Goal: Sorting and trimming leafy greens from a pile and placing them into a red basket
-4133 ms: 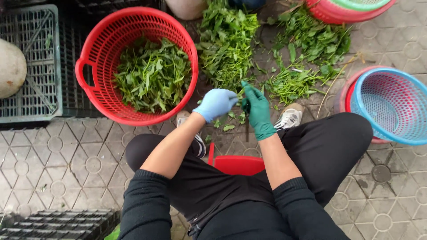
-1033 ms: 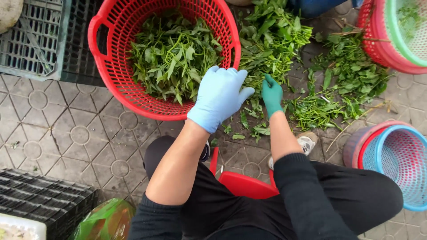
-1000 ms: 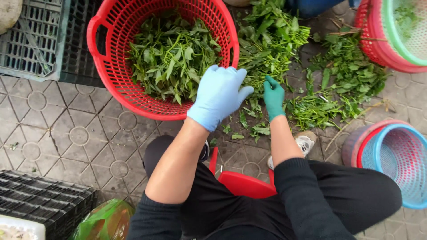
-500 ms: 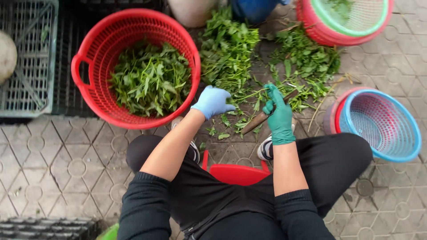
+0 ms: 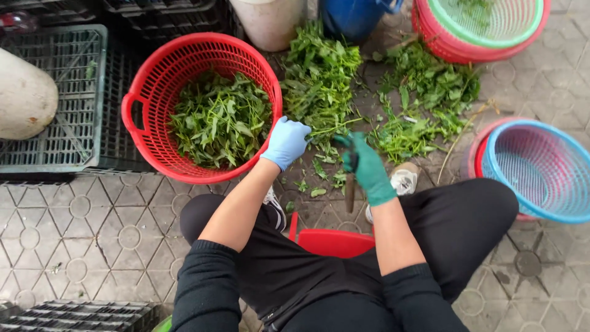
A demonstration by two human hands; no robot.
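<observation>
My left hand (image 5: 286, 142), in a blue glove, is closed on a thin leafy green stem (image 5: 332, 126) just beside the rim of the red basket (image 5: 138, 117), which holds cut green leaves (image 5: 218, 120). About a hand's width to the right, my right hand (image 5: 369, 167), in a green glove, grips a small knife (image 5: 350, 190) with a brown wooden handle pointing down toward me. A pile of leafy stems (image 5: 319, 74) lies on the paved floor just beyond both hands, with a second heap (image 5: 424, 104) to its right.
A blue basket nested in a red one (image 5: 534, 169) stands at the right. A green one stacked in red (image 5: 485, 24) sits top right. Grey and black crates (image 5: 67, 98) and a pale round object (image 5: 24, 95) are at the left. I sit on a red stool (image 5: 335, 240).
A second ago my left hand hung open over the red basket's rim while the right reached into the pile. Both hands have drawn back together, the left now closed on a stem.
</observation>
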